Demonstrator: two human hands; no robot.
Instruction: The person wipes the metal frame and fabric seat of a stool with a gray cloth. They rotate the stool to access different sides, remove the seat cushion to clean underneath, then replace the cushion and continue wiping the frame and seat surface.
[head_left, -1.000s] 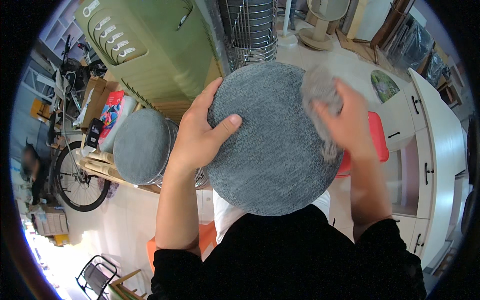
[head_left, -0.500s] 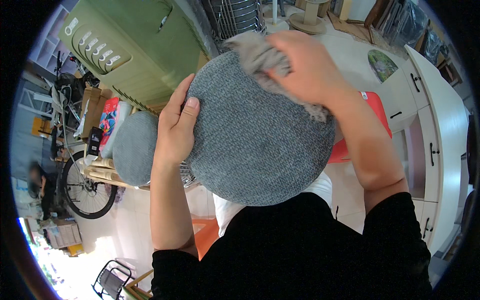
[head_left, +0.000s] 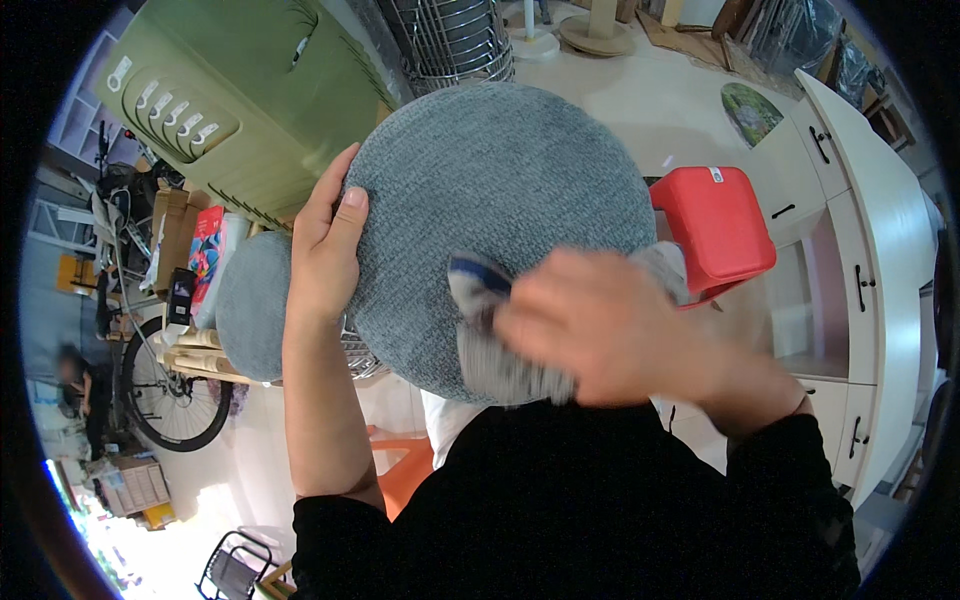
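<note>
A round cushioned seat (head_left: 510,170) with grey-blue woven fabric fills the middle, tilted up in front of my body. My left hand (head_left: 328,240) grips its left edge, the thumb lying on the fabric and the fingers wrapped behind. Over the lower right of the seat, my right hand (head_left: 605,330) presses a bunched grey cloth (head_left: 490,350) with a dark blue patch against the fabric. Motion blurs this hand, but its fingers are closed on the cloth. Another part of the cloth sticks out past the seat's right edge. The seat's underside is hidden.
A second round grey seat (head_left: 255,310) is at left, beside wooden legs. Behind stand a green cabinet (head_left: 240,90) and stacked chrome frames (head_left: 460,40). To the right are a red stool (head_left: 715,225) and white drawers (head_left: 840,250). A bicycle wheel (head_left: 175,385) and a person (head_left: 88,395) are far left.
My right hand has swept the cloth from the seat's far right edge down toward my body. The left hand keeps its hold, and the seat sits slightly further left in view.
</note>
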